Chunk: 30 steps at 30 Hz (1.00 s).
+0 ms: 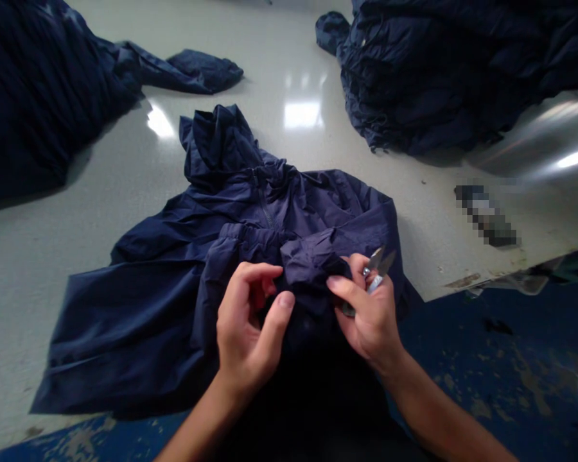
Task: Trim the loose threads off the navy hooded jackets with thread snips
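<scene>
In the head view, a navy jacket (270,212) is spread in the lower centre of the frame on a pale glossy table (77,212), its hood towards the top. A bunched fold of the jacket's near edge is pinched by the left hand (248,324), fingers curled narrowly on the cloth. Small metal thread snips (376,269) are held in the right hand (370,314), whose forefinger also presses the same fold. The step is judged best done with the fold kept taut and the snip tips kept clear of the fabric itself. Counted: one jacket in hand, two piles of navy garments, one at upper left (38,96) and one at upper right (453,70), one pair of snips, two hands
</scene>
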Available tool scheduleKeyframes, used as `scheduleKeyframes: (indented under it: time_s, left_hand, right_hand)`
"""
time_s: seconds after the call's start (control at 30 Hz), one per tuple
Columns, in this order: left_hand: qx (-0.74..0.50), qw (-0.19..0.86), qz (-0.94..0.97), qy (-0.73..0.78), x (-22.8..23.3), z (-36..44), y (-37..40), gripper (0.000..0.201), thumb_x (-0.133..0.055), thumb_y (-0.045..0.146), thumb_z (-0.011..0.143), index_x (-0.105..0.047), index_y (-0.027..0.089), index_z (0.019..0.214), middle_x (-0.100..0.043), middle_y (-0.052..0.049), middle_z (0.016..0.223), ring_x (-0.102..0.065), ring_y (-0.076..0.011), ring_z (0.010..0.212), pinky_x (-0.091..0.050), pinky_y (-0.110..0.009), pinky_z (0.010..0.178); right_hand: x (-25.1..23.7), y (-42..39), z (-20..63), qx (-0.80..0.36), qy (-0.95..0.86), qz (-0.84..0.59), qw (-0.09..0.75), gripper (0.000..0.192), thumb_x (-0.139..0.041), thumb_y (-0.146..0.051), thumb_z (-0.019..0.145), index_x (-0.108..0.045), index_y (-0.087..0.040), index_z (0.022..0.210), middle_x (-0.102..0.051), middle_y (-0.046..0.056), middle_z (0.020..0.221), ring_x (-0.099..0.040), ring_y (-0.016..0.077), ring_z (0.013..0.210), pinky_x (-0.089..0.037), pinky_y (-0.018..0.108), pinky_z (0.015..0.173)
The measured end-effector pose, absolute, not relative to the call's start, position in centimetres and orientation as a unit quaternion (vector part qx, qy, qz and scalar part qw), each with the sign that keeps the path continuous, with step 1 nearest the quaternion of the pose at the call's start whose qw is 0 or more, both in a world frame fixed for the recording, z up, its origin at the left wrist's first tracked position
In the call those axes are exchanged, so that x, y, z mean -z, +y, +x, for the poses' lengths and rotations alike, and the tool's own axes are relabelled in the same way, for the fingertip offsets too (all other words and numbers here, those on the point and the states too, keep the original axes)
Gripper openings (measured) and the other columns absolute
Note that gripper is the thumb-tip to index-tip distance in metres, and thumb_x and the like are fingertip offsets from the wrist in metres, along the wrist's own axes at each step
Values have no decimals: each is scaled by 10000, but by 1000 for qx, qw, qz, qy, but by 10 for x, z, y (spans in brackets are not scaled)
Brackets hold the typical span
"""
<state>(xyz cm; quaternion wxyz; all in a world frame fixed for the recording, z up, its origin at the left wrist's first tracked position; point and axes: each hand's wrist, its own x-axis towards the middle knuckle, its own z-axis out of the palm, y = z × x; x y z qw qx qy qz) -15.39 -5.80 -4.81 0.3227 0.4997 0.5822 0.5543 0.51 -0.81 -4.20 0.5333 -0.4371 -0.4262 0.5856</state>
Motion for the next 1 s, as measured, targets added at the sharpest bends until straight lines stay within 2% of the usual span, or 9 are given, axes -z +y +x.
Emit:
scheduleKeyframes:
  time_s: [0.1, 0.23, 0.33, 0.47, 0.6, 0.7, 0.8, 0.87, 1.0]
  left_hand:
    - [-568, 432, 443, 543, 38, -158, -68, 359, -703, 450, 979, -651, 255, 1276, -661, -16, 988, -622, -162, 823, -506, -248, 706]
    - [-547, 499, 387, 550, 36, -162, -71, 324, -804, 364, 908, -688, 242, 1185, -748, -24, 1061, -713, -200, 944, -560, -282, 856]
    - [-574, 541, 277, 548, 44, -163, -67, 213, -709, 385, 946, -716, 196, 1045, -730, -22, 906, -692, -188, 798, -551, -270, 702]
    - [-609, 550, 147, 551, 52, -164, -64, 158, -760, 302, 870, -647, 191, 867, -598, 44, 718, -545, -98, 589, -435, -187, 535]
    - [-592, 551, 233, 539, 54, -168, -74, 205, -710, 367, 973, -640, 206, 870, -618, 29, 758, -572, -112, 626, -484, -203, 584]
    - [-557, 500, 401, 528, 54, -170, -85, 224, -609, 402, 1048, -739, 222, 1017, -742, -50, 1021, -717, -218, 958, -592, -330, 879]
    - [-497, 378, 581, 522, 49, -180, -92, 261, -580, 308, 1057, -758, 254, 1240, -719, -92, 1313, -671, -282, 1238, -550, -413, 1056]
    - [-462, 254, 637, 562, 40, -196, -97, 311, -612, 218, 1028, -724, 262, 1316, -701, -95, 1341, -658, -277, 1244, -549, -411, 1042]
    - [-439, 82, 612, 652, 25, -239, -106, 268, -660, 193, 998, -709, 255, 1254, -686, -76, 1245, -670, -244, 1087, -552, -375, 919]
  right_hand:
    - [40, -18, 13, -474, -654, -317, 497, 379, -713, -26, 744, -408, -227, 643, -728, 33, 908, -698, 286, 1019, -536, 503, 993]
    - [39, -27, 17, -485, -706, -251, 450, 292, -681, -90, 773, -452, -221, 648, -753, 85, 1151, -654, 368, 1222, -516, 590, 1034]
    - [42, -32, 14, -491, -654, -299, 491, 325, -639, -104, 891, -464, -206, 637, -698, 81, 1158, -645, 326, 1202, -533, 568, 1023]
    - [37, -41, 11, -394, -659, -333, 547, 354, -677, -51, 877, -446, -196, 652, -622, 49, 1017, -638, 248, 1016, -552, 468, 893]
    - [25, -48, 5, -367, -722, -355, 466, 470, -788, -131, 866, -390, -183, 622, -639, 50, 1013, -626, 203, 909, -507, 367, 772]
    - [21, -48, -3, -396, -721, -369, 432, 550, -856, -230, 850, -382, -182, 574, -616, 47, 943, -621, 185, 843, -485, 324, 707]
    - [24, -34, 1, -439, -679, -407, 425, 559, -766, -185, 900, -347, -184, 529, -541, 14, 774, -543, 137, 682, -398, 293, 592]
    - [26, -17, 14, -459, -622, -460, 437, 551, -769, -199, 885, -376, -195, 497, -538, 7, 711, -540, 142, 640, -395, 295, 571]
    - [28, 10, 48, -437, -500, -542, 515, 334, -805, -358, 877, -656, -232, 606, -667, 34, 711, -635, 199, 623, -485, 323, 560]
